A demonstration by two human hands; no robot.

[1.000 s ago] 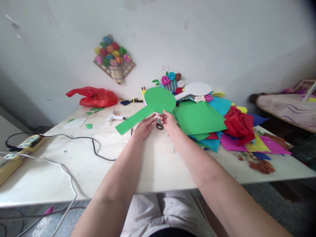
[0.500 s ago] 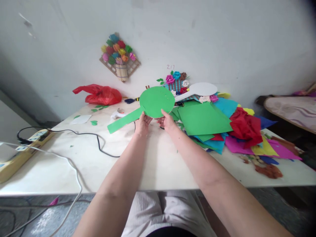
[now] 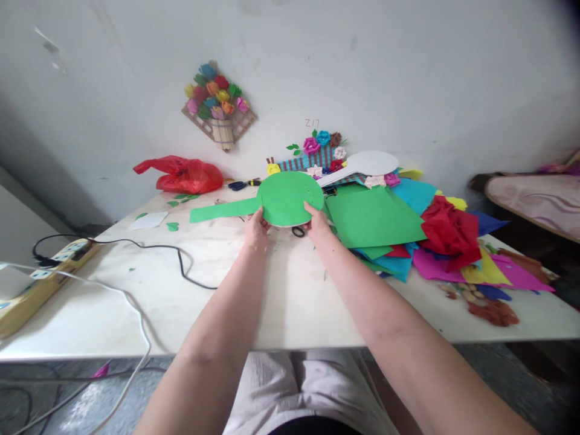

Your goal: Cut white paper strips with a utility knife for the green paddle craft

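A green paper paddle shape, a round disc with a long strip pointing left, is held up above the table by both hands. My left hand pinches it where the strip joins the disc, thumb on top. My right hand grips the disc's lower right edge, thumb on the face and fingers underneath. Below the disc, a black scissors handle loop peeks out. A white paddle shape of the same outline lies behind on the right. Green paper sheets lie just right of my right hand.
Crumpled red paper and coloured sheets cover the table's right side. A red plastic bag, pliers and green paper leaves are at the back left. A black cord runs to a power strip. Paper flowers stand by the wall.
The green paddle shape has come lower and turned, so its strip now points almost straight left. Both hands keep their hold. The yellow flower behind and the scissors loop show more.
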